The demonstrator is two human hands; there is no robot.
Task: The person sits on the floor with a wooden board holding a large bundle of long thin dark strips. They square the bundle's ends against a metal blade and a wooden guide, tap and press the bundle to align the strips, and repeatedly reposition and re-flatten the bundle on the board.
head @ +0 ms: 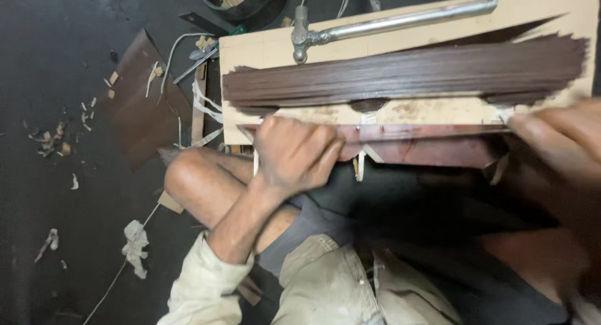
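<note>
The person is sitting cross-legged on the dark floor [56, 62], and the left hand [294, 153] is curling its grip shut over the near edge of a reddish-brown wooden strip [426, 143]. The right hand [554, 137], blurred, is pressing on the strip's other end; I cannot tell whether its grip is closed. Just beyond both hands, dark veneer sheets [407, 74] are lying stacked on a pale board [263, 49]. Farther still, a metal hammer [375, 25] is resting along the board's far edge.
</note>
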